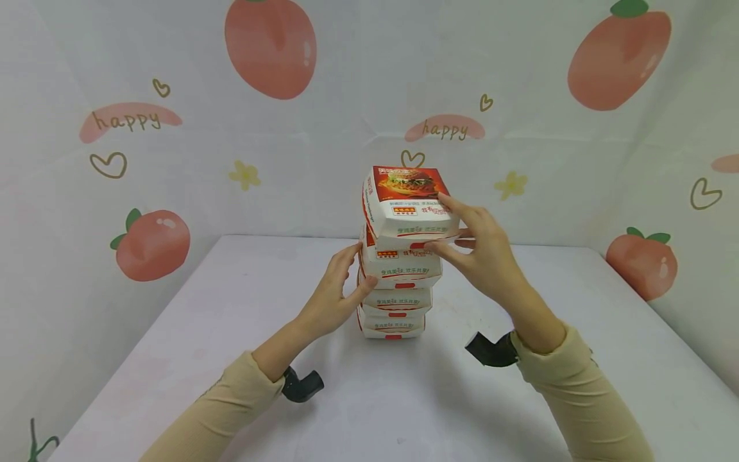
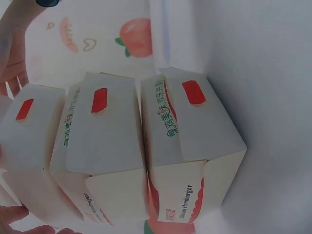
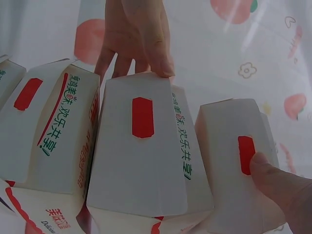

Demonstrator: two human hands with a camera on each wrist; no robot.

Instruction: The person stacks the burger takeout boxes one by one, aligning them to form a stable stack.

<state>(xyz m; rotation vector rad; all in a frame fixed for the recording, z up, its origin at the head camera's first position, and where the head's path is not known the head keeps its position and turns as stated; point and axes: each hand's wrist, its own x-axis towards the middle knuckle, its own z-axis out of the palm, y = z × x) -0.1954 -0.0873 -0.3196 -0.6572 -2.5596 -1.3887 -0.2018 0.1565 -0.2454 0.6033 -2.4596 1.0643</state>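
Observation:
Several white-and-red burger boxes stand in a stack in the head view. My right hand (image 1: 482, 247) grips the top box (image 1: 418, 221) by its right side, fingers on the lid and thumb at the front; this box sits slightly askew on the stack. My left hand (image 1: 335, 292) touches the left side of the box beneath (image 1: 401, 273), its fingers extended and thumb at the front. Below are two more boxes (image 1: 398, 301). In the right wrist view, the right thumb (image 3: 278, 183) presses near the red tab, and the left hand (image 3: 139, 39) appears beyond.
The stack rests on a white-covered table (image 1: 260, 269). Behind it hangs a white cloth (image 1: 346, 115) printed with peaches, hearts and flowers. Black wrist-worn cameras (image 1: 491, 350) sit below the hands.

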